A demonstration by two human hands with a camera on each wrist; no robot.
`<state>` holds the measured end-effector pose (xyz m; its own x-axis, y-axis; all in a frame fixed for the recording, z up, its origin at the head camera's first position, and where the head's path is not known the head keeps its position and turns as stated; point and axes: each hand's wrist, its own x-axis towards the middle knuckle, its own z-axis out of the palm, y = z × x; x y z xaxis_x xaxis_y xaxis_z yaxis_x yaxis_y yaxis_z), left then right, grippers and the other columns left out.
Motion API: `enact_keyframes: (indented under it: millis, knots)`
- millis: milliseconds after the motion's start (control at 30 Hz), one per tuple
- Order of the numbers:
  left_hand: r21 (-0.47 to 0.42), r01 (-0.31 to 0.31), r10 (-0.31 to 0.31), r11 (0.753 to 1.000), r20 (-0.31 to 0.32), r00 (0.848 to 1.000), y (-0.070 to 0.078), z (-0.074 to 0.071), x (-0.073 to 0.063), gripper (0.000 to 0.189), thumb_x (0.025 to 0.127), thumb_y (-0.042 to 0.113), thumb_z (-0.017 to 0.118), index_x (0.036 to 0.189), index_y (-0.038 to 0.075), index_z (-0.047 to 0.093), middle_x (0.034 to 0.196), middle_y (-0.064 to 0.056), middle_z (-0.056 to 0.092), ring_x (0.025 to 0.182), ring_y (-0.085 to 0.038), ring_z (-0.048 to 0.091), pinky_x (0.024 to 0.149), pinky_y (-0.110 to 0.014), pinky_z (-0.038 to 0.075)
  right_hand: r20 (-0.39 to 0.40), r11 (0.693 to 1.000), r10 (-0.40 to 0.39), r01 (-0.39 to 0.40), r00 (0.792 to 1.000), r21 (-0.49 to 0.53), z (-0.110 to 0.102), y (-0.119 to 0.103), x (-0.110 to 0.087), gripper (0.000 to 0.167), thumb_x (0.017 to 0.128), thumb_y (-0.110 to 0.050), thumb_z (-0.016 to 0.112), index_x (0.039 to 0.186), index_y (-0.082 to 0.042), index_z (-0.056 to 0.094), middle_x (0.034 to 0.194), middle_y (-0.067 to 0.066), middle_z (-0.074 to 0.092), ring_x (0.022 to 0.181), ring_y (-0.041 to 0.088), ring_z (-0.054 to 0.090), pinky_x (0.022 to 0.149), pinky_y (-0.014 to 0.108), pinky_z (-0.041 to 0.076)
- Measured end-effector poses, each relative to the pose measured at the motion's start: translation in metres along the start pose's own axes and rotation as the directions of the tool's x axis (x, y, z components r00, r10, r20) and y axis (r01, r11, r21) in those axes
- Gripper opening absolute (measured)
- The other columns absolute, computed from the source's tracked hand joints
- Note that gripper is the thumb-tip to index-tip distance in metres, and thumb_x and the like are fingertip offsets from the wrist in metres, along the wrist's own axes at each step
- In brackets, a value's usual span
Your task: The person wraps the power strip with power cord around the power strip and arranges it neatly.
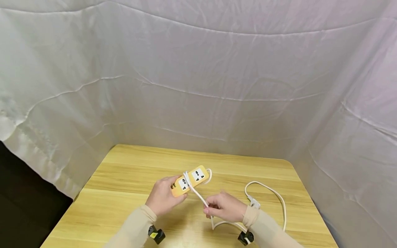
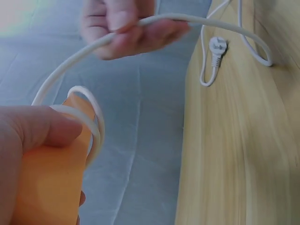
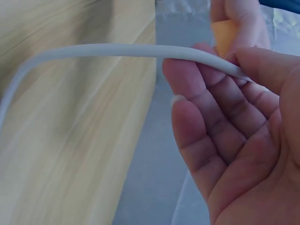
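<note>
My left hand [image 1: 163, 196] grips the lower left end of an orange power strip [image 1: 176, 189] with white socket panels, tilted up to the right above the table. A white cord [image 1: 199, 195] is wound round the strip's middle, and a loop of it sticks out past the far end. My right hand [image 1: 225, 206] pinches the cord between thumb and fingers, to the right of the strip. In the left wrist view the left thumb lies on the strip [image 2: 51, 183] beside the wound cord. The cord [image 3: 122, 50] runs on from the right fingers in the right wrist view.
The cord's loose end curves over the wooden table [image 1: 124, 206] on the right, where its white plug [image 1: 254, 202] lies near the right wrist. Pale cloth curtains [image 1: 217, 103] enclose the table's back and sides. Each wrist wears a black camera mount [image 1: 156, 235].
</note>
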<state>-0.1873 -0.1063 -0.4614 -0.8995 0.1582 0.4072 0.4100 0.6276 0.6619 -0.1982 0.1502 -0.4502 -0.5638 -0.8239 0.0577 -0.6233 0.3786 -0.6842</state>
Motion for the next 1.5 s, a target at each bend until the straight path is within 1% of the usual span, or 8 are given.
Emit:
enact_keyframes:
  millis: [300,433,633,867,967,1067,1300,1500]
  knots:
    - [-0.011,-0.057,0.057,0.998,-0.006,0.998,0.007,-0.007,-0.003,0.061,0.063,0.024,0.088,0.117,0.006,0.067,0.095,0.000,0.070,0.074,-0.005,0.057,0.059,-0.019,0.048,0.034,0.998,-0.037,0.036,0.999,0.054,0.003,0.012,-0.007,0.023,0.098,-0.022,0.055,0.080,-0.014,0.066,0.073,-0.003,0.070,0.050,-0.007,0.033,0.046,0.014,0.032]
    - [-0.014,-0.070,0.070,0.997,0.006,0.998,0.010,-0.008,-0.004,0.061,0.063,0.025,0.088,0.117,0.006,0.066,0.095,-0.001,0.070,0.074,-0.005,0.057,0.058,-0.019,0.047,0.063,0.997,-0.046,0.042,0.997,0.067,0.004,0.015,-0.008,0.025,0.098,-0.025,0.054,0.081,-0.012,0.067,0.069,-0.011,0.065,0.052,-0.008,0.035,0.048,0.014,0.033]
    - [-0.029,-0.080,0.081,0.996,0.037,0.996,0.015,-0.010,-0.006,0.062,0.064,0.026,0.088,0.118,0.006,0.066,0.098,-0.001,0.069,0.075,-0.005,0.056,0.058,-0.020,0.047,0.112,0.995,-0.071,0.061,0.991,0.085,0.006,0.018,-0.009,0.023,0.098,-0.021,0.056,0.083,-0.009,0.067,0.066,-0.006,0.063,0.054,-0.008,0.035,0.048,0.013,0.033]
    - [-0.053,-0.136,0.139,0.989,0.058,0.989,0.017,-0.011,-0.008,0.060,0.063,0.024,0.088,0.117,0.009,0.067,0.100,0.000,0.069,0.077,-0.006,0.056,0.061,-0.021,0.047,0.183,0.988,-0.070,0.043,0.981,0.147,0.009,0.021,-0.009,0.018,0.095,-0.019,0.060,0.086,-0.008,0.070,0.071,-0.005,0.067,0.062,-0.010,0.049,0.055,0.013,0.045]
    - [-0.071,-0.164,0.169,0.984,0.065,0.984,0.017,-0.011,-0.008,0.059,0.063,0.024,0.088,0.116,0.010,0.068,0.101,0.001,0.069,0.077,-0.005,0.057,0.061,-0.021,0.048,0.194,0.993,-0.084,0.065,0.977,0.098,0.011,0.021,-0.010,0.013,0.092,-0.018,0.064,0.088,-0.009,0.071,0.078,-0.003,0.071,0.070,-0.009,0.057,0.063,0.015,0.050]
    - [-0.095,-0.181,0.189,0.979,0.077,0.979,0.017,-0.013,-0.008,0.058,0.063,0.024,0.088,0.116,0.010,0.068,0.100,0.002,0.069,0.076,-0.006,0.056,0.060,-0.021,0.048,0.200,0.997,-0.081,0.077,0.977,0.026,0.012,0.021,-0.011,0.008,0.090,-0.016,0.067,0.089,-0.010,0.073,0.081,-0.010,0.070,0.074,-0.009,0.059,0.068,0.015,0.050]
    - [-0.108,-0.211,0.225,0.971,0.143,0.964,0.017,-0.016,-0.009,0.057,0.064,0.025,0.087,0.116,0.012,0.067,0.098,0.007,0.067,0.078,-0.004,0.057,0.064,-0.021,0.048,0.183,0.999,-0.009,0.018,0.983,-0.048,0.013,0.027,-0.012,0.009,0.087,-0.021,0.071,0.089,-0.014,0.076,0.083,-0.019,0.068,0.076,-0.009,0.058,0.072,0.020,0.051]
    - [-0.121,-0.235,0.255,0.964,0.185,0.949,0.018,-0.016,-0.009,0.059,0.065,0.025,0.087,0.118,0.010,0.066,0.101,0.004,0.068,0.079,-0.005,0.057,0.063,-0.020,0.049,0.168,0.997,0.031,-0.042,0.985,0.065,0.012,0.034,-0.010,0.009,0.085,-0.016,0.072,0.091,-0.010,0.075,0.082,-0.014,0.070,0.076,-0.004,0.061,0.074,0.025,0.053]
